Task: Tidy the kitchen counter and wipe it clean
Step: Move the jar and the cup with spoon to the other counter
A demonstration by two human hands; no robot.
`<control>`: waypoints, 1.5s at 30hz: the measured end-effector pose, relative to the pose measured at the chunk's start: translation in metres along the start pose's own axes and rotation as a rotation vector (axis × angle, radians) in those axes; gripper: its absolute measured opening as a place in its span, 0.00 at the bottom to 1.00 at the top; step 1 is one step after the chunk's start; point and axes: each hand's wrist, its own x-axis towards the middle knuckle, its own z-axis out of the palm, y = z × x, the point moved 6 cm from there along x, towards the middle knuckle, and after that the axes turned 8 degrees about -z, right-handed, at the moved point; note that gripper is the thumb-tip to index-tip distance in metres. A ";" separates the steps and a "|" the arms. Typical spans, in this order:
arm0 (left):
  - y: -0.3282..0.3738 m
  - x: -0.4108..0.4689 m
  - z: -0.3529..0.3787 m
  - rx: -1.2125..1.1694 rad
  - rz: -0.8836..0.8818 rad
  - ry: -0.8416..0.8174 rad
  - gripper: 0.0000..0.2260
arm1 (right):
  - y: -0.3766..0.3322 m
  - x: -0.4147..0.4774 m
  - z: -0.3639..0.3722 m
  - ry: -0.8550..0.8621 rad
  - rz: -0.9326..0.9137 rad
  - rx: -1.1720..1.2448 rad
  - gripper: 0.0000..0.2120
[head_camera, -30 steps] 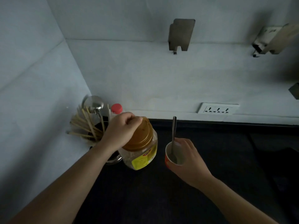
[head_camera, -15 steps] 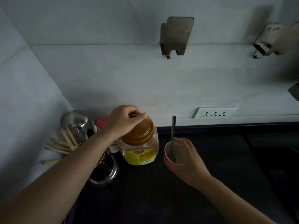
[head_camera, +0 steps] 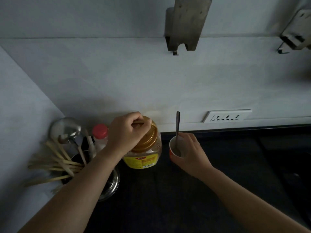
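Note:
A clear jar (head_camera: 143,155) with a gold lid and yellow label stands on the dark counter (head_camera: 168,199) near the back wall. My left hand (head_camera: 127,132) grips the lid from above. Just to its right, my right hand (head_camera: 190,152) wraps around a small orange-and-white cup (head_camera: 175,148). A metal spoon (head_camera: 177,128) stands upright inside the cup, its handle leaning towards the wall.
A steel utensil holder (head_camera: 109,185) with wooden sticks and a ladle (head_camera: 64,130) sits in the left corner, beside a red-capped bottle (head_camera: 100,137). A white socket strip (head_camera: 227,116) runs along the wall. Metal brackets (head_camera: 186,24) hang above.
The jar has been moved back towards the wall, upright, with my left hand still on its lid. My right hand and the cup stay in place while the view tilts up.

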 end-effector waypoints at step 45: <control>-0.002 0.003 0.005 -0.017 0.053 0.014 0.14 | 0.025 0.044 0.013 0.020 0.087 0.136 0.22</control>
